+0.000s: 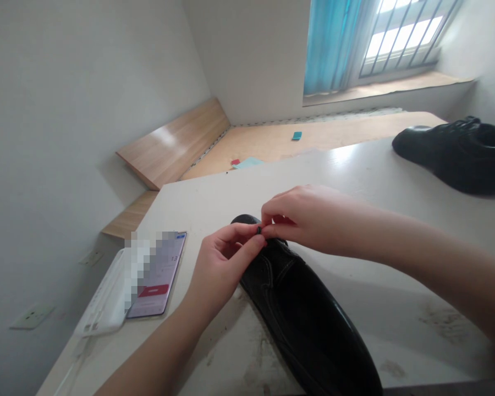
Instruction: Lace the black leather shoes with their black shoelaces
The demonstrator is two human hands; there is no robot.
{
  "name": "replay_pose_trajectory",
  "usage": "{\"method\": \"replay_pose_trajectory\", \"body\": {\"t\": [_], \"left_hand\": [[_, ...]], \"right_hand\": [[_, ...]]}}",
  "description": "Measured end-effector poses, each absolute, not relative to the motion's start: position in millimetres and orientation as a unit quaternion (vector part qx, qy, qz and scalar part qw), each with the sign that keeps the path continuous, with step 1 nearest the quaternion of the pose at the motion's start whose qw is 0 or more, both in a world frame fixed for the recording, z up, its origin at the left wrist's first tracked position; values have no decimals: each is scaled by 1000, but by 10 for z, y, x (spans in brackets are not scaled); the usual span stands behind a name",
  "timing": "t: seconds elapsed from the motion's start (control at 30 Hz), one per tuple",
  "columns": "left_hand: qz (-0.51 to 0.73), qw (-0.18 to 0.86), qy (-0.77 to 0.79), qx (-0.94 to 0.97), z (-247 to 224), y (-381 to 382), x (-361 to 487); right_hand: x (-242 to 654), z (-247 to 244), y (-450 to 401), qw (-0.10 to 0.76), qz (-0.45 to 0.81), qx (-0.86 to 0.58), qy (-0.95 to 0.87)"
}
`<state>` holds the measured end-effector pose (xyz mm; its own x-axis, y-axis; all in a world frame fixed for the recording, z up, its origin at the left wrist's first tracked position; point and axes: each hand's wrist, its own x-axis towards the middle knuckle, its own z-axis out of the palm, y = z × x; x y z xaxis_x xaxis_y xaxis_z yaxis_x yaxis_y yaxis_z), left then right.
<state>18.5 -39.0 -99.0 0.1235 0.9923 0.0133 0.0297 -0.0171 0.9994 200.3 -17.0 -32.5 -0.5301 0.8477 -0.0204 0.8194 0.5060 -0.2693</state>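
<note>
A black leather shoe (313, 319) lies on the white table, its toe pointing away from me and its opening facing up. Over the front of the shoe, my left hand (226, 256) pinches a small dark bit of shoelace (259, 230) between thumb and forefinger. My right hand (292, 214) meets it from the other side, fingertips pressed together at the same spot on the lace. Both hands hide most of the toe and lacing. A second black shoe (462, 157), with its laces tied on top, stands at the right edge of the view.
Left of my hands, a phone (160, 286) with a lit screen leans against a white holder (107, 297). Behind the white table (214, 198) is a wooden surface (268, 140) with small blue and red items. Wall sockets (33, 317) are at the left.
</note>
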Motion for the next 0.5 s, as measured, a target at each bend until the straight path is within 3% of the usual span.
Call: {"method": "replay_pose_trajectory", "body": {"t": [0.3,0.5], "left_hand": [[480,550,426,534,-1002,-394,209],[467,572,436,515,-975,-384,224]], "right_hand": [[2055,-369,-131,111,302,-431,-843],[2025,-324,-198,104,259,-485,-829]]}}
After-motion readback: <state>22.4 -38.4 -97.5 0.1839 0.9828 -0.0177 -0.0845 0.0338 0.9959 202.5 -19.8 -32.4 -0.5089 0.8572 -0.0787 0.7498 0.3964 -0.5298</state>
